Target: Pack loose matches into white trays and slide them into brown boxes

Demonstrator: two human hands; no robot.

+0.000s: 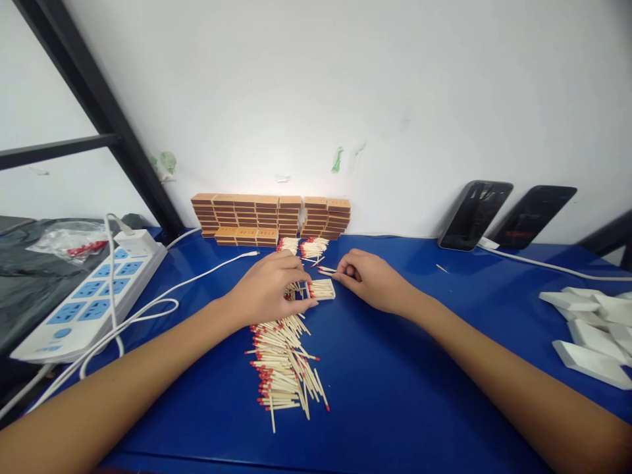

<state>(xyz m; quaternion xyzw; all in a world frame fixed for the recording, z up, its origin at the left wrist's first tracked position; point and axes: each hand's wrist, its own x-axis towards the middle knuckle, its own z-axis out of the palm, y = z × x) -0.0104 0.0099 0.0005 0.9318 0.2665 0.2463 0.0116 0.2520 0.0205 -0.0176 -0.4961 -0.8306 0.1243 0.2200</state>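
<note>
On the blue table (405,368) a small white tray of matches (322,289) lies between my hands. My left hand (269,288) is curled over its left end, fingers closed on the tray's edge and some matches beneath. My right hand (371,279) rests at the tray's right end, fingers pinched together on a match near it. A large heap of red-tipped matches (284,361) spreads toward me below my left hand. A smaller pile of matches (309,247) lies just beyond the tray.
Stacks of orange matchboxes (271,218) line the wall. A white power strip (93,293) with cables sits at the left. Two dark phones (474,214) lean on the wall at right. White empty trays (590,329) lie at the right edge.
</note>
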